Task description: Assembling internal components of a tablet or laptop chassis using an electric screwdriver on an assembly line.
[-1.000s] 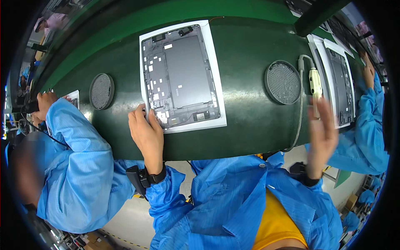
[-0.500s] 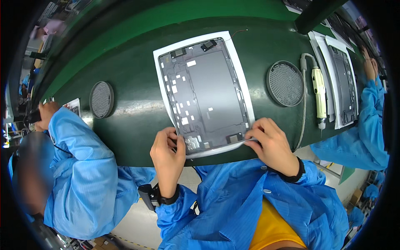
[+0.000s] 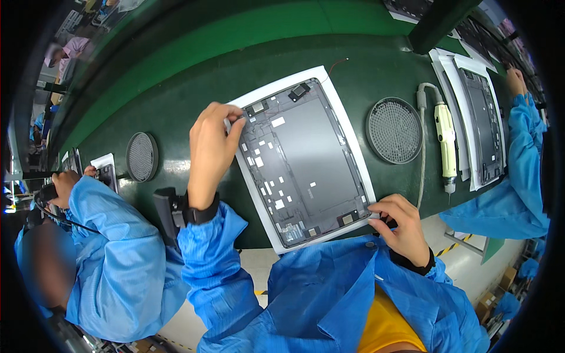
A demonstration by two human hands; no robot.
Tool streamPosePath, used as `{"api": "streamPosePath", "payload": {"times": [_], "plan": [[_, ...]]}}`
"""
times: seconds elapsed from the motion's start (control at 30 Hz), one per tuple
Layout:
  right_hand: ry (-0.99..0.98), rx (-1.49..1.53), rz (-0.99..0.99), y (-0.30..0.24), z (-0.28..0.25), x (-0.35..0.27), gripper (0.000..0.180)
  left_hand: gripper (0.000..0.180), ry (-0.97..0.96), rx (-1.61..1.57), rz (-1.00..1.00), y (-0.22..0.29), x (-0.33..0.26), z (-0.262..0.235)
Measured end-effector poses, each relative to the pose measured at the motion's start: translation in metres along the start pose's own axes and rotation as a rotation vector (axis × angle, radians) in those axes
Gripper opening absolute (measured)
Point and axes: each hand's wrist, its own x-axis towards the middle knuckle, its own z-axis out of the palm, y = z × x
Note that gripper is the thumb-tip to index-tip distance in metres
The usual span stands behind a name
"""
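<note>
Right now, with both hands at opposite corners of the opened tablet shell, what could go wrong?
1. The white sheet under the tablet shell sits skewed, its near corner past the green belt's edge; a pull from the right hand could drag it off.
2. The left hand pinches right at the small parts by the far corner, so a slip might knock one loose.
3. The electric screwdriver and its cable lie close by the right hand and could snag.
</note>
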Motion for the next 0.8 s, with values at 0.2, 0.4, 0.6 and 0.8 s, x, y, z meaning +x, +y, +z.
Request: {"api": "streamPosePath", "payload": {"times": [0.2, 0.4, 0.6, 0.8], "plan": [[0.111, 0.035, 0.041, 0.011, 0.008, 0.000, 0.022, 0.029, 0.009, -0.025, 0.125, 0.000, 0.017, 0.022], [0.218, -0.052, 0.008, 0.017, 0.018, 0.008, 0.016, 0.017, -0.005, -0.054, 0.300, 0.013, 0.023, 0.040], [0.256, -0.102, -0.023, 0.016, 0.020, 0.010, 0.012, 0.008, -0.038, -0.183, 0.239, 0.024, 0.041, 0.030], [0.247, -0.097, -0.027, 0.017, 0.015, 0.010, 0.012, 0.021, -0.097, -0.044, 0.371, 0.004, 0.069, 0.042]]}}
